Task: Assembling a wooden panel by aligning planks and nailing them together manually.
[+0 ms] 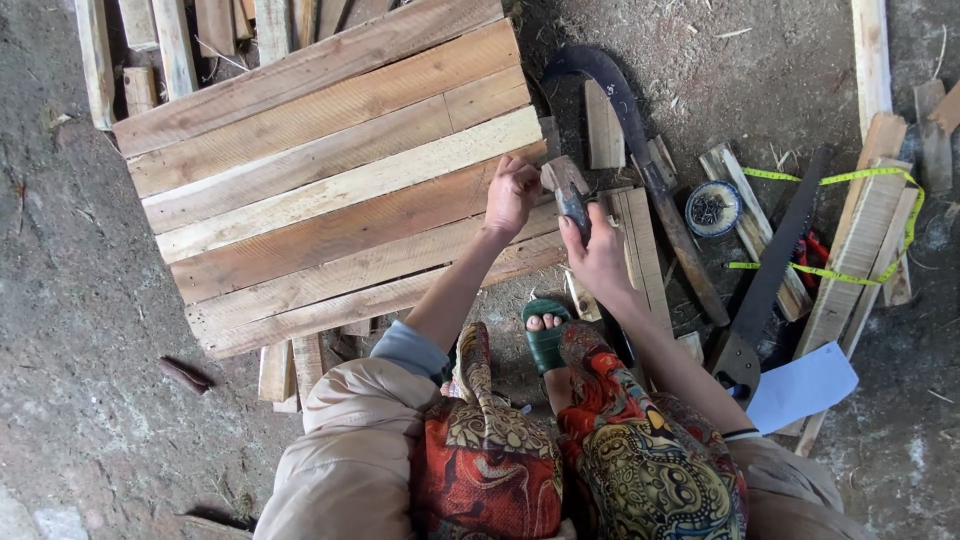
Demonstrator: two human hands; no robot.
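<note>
Wooden panel [330,180] of nailed slats lying on the ground. Left hand [511,193], fingers pinched narrow, rests at the panel's right edge; what it pinches cannot be told. Right hand [597,255] grips a hammer [566,190] by its handle, the head just beside the left hand. Machete [640,150], saw [765,285] and nail tin [713,208] lie to the right.

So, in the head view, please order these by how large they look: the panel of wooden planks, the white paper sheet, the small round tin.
1. panel of wooden planks, by far the largest.
2. white paper sheet.
3. small round tin, the smallest.
</note>
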